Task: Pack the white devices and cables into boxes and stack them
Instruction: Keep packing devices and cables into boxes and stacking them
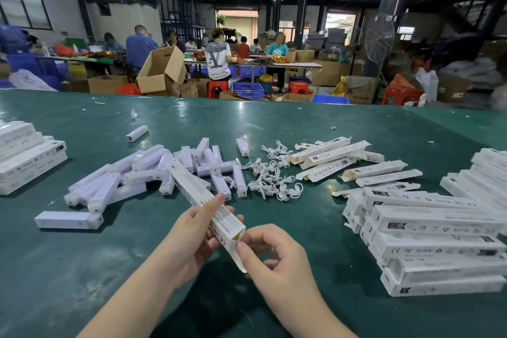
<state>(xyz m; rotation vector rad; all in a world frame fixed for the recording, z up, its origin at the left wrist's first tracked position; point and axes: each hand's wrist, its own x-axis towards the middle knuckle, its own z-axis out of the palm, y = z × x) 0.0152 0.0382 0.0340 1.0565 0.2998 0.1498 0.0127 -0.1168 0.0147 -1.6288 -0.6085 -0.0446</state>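
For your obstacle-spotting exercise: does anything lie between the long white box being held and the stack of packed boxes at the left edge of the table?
Nothing visible does. The left hand holds the long white cardboard box above the green table; the loose white devices lie beyond a direct path to the left stack of white boxes.

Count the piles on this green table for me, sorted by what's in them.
Heaps of loose white bar-shaped plastic devices: 1
Tangles of short white cables: 1
Heaps of open-ended white cardboard boxes: 1
Stacks of white printed cardboard boxes: 2, one far left, one far right
Total: 5
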